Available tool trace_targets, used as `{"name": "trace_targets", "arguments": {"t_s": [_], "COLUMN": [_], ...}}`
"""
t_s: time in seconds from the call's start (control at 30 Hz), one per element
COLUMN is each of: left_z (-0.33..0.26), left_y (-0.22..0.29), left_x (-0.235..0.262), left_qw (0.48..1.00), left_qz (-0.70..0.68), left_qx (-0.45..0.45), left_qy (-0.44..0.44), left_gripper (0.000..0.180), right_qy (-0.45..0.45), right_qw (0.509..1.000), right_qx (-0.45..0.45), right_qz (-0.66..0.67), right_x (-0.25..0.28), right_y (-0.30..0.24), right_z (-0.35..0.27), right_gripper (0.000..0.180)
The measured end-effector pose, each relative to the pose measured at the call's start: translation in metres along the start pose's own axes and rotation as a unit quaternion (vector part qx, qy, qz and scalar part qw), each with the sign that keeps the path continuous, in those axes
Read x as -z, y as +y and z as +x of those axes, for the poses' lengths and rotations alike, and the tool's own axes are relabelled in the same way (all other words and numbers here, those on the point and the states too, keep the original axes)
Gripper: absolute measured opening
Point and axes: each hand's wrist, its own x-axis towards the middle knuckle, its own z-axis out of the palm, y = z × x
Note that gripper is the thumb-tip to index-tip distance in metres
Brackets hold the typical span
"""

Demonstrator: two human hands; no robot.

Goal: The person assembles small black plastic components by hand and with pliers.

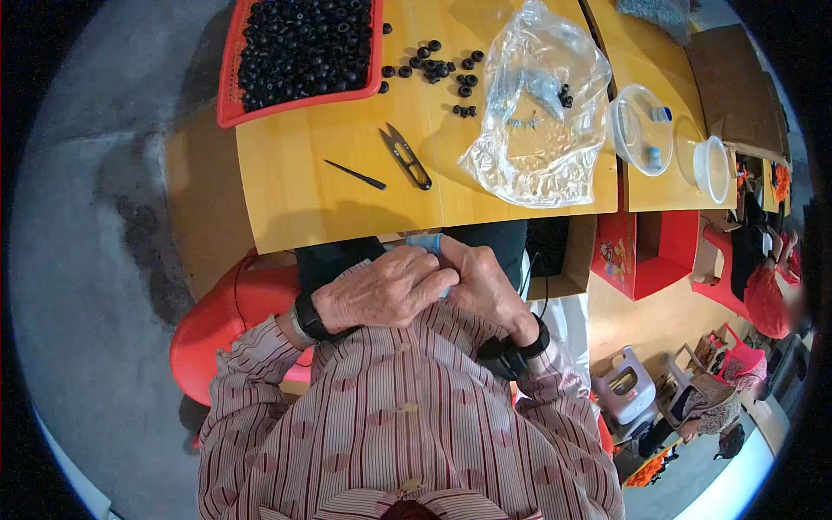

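Note:
My left hand (381, 288) and my right hand (485, 282) meet just off the table's near edge, in front of my striped shirt. Both have bent, closed fingers pressed together. A light blue piece (425, 243) shows at the fingertips, and a bit more blue peeks out below between the hands. Whether it is held or wrapped round a finger I cannot tell; the fingers hide most of it. On the table ahead lie black thread snips (405, 158) and a thin black pointed tool (355, 175), both untouched.
A red basket (227, 95) full of small black rings stands at the far left. Loose black rings (425, 65) lie beside it. A clear plastic bag (537, 173) holds small parts. To the right are clear tubs (712, 169), a cardboard box (737, 87) and people farther off.

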Motion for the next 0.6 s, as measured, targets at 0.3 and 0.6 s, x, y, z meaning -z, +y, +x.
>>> {"name": "trace_targets", "arguments": {"t_s": [0.3, 0.6], "left_z": [0.006, -0.005], "left_y": [0.001, -0.006], "left_x": [0.000, 0.002], "left_qw": [1.000, 0.999], "left_qz": [-0.003, -0.016], "left_qx": [-0.018, -0.016], "left_qy": [0.001, -0.039], "left_gripper": [0.035, 0.024], "right_qy": [-0.062, 0.126], "right_qw": [0.977, 0.929], "right_qx": [0.056, 0.228], "right_qz": [0.197, -0.262], "right_x": [-0.002, -0.001], "right_y": [0.019, 0.011], "right_z": [0.005, -0.003], "right_gripper": [0.045, 0.057]}}
